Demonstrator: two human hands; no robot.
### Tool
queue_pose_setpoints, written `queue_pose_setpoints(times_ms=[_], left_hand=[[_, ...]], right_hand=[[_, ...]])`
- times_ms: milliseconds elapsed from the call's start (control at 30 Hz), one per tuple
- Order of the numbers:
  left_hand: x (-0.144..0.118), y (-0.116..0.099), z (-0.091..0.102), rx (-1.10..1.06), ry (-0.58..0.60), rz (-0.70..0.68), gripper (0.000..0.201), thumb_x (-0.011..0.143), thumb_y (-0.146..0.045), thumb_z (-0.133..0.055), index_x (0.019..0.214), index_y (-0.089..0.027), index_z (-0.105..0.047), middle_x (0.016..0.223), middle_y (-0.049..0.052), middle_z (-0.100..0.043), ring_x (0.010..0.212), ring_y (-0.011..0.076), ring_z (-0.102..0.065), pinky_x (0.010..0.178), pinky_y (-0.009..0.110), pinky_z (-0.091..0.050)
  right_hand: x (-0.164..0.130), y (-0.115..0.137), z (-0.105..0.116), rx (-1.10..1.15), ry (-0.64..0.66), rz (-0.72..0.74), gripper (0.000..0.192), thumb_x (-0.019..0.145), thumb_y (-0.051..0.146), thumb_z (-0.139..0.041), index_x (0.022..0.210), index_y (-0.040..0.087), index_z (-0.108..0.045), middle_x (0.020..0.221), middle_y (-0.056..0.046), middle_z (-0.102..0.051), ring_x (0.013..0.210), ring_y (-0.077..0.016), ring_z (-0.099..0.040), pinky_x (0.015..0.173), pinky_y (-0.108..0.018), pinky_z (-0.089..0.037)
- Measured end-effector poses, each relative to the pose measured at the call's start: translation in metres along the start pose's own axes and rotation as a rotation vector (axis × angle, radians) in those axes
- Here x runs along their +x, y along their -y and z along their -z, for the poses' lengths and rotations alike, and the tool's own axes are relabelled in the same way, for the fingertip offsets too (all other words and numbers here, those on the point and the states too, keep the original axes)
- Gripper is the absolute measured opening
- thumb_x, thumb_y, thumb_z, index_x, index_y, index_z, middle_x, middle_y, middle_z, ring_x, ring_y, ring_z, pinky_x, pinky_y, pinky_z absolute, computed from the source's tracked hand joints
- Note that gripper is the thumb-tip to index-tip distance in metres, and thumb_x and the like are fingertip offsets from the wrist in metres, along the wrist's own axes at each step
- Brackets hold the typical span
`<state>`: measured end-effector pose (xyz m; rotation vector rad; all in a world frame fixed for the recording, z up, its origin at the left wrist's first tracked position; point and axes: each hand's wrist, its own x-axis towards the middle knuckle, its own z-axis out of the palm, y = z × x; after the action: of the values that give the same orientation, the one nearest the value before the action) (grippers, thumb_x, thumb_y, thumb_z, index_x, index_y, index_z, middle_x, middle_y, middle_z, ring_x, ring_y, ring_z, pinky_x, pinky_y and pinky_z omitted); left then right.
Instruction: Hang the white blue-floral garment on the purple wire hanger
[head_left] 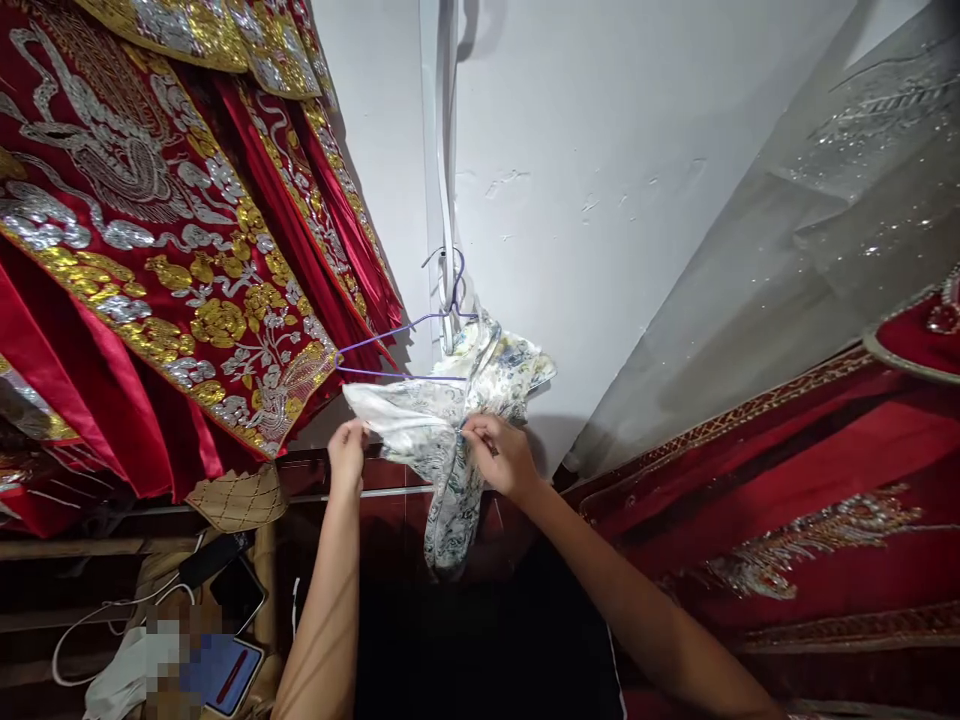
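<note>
The left hand (348, 452) and right hand (501, 455) are both pinching a pale floral-print silky garment (450, 420), arranging it (judging by the grip) over a thin purple wire hanger (390, 345) hanging at the white wall (600, 200); next, evening the drape.

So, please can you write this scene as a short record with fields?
left hand: pinches the left edge of the floral cloth
right hand: grips the cloth at its bunched middle
cloth: draped on a purple wire hanger, one end hanging down
hanger: hooked by the white wall
sides: red embroidered garments
</note>
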<state>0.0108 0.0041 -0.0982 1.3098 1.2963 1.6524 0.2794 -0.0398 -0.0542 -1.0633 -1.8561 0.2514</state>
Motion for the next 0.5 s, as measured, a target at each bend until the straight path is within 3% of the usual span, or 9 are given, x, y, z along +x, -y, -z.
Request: queue_pose_setpoints(times_ms=[67, 133, 267, 367, 433, 500], left_hand=[[-0.014, 0.007, -0.010, 0.002, 0.107, 0.049, 0.047, 0.085, -0.061, -0.062, 0.070, -0.017, -0.056, 0.061, 0.000, -0.060, 0.058, 0.0117, -0.054, 0.055, 0.026, -0.040], [-0.019, 0.000, -0.017, -0.014, 0.205, 0.080, 0.043, 0.084, -0.058, -0.066, 0.072, -0.017, -0.060, 0.070, 0.003, -0.065, 0.068, 0.0161, -0.060, 0.062, 0.028, -0.046], [-0.022, -0.050, -0.034, -0.124, 0.375, 0.075, 0.032, 0.092, -0.049, -0.058, 0.085, -0.018, -0.062, 0.088, 0.004, -0.066, 0.084, 0.0178, -0.062, 0.079, 0.030, -0.049], [-0.037, -0.102, -0.052, -0.193, 0.571, -0.029, 0.025, 0.096, -0.042, -0.055, 0.090, -0.019, -0.062, 0.095, 0.005, -0.064, 0.090, 0.0182, -0.060, 0.085, 0.030, -0.047], [-0.051, -0.129, -0.064, -0.124, 0.718, -0.130, 0.022, 0.097, -0.039, -0.056, 0.093, -0.019, -0.065, 0.098, 0.006, -0.064, 0.095, 0.0196, -0.060, 0.089, 0.031, -0.046], [-0.060, -0.144, -0.071, -0.036, 0.772, -0.210, 0.021, 0.097, -0.038, -0.055, 0.098, -0.020, -0.067, 0.107, 0.008, -0.063, 0.105, 0.0217, -0.059, 0.097, 0.033, -0.044]], right_hand=[[-0.013, -0.007, 0.005, 0.036, -0.034, -0.072, 0.014, 0.095, 0.031, -0.050, 0.089, 0.023, -0.059, 0.073, -0.003, -0.062, 0.062, -0.0172, -0.054, 0.064, -0.030, -0.044], [-0.025, -0.014, 0.011, 0.077, 0.002, -0.151, 0.015, 0.096, 0.034, -0.049, 0.090, 0.023, -0.057, 0.068, 0.000, -0.057, 0.059, -0.0161, -0.051, 0.061, -0.029, -0.042], [-0.038, -0.019, 0.021, 0.154, 0.209, -0.255, 0.020, 0.095, 0.043, -0.052, 0.097, 0.024, -0.057, 0.067, 0.003, -0.055, 0.060, -0.0162, -0.052, 0.063, -0.030, -0.045], [-0.032, -0.016, 0.019, 0.225, 0.272, -0.262, 0.037, 0.096, 0.052, -0.048, 0.119, 0.025, -0.057, 0.095, -0.005, -0.066, 0.085, -0.0224, -0.062, 0.080, -0.037, -0.051], [-0.025, -0.011, 0.014, 0.310, 0.278, -0.252, 0.049, 0.099, 0.056, -0.037, 0.133, 0.025, -0.055, 0.117, -0.010, -0.065, 0.112, -0.0278, -0.059, 0.097, -0.043, -0.047], [-0.018, -0.002, 0.008, 0.408, 0.314, -0.270, 0.062, 0.101, 0.059, -0.019, 0.139, 0.024, -0.053, 0.122, -0.011, -0.065, 0.124, -0.0297, -0.055, 0.102, -0.046, -0.046]])
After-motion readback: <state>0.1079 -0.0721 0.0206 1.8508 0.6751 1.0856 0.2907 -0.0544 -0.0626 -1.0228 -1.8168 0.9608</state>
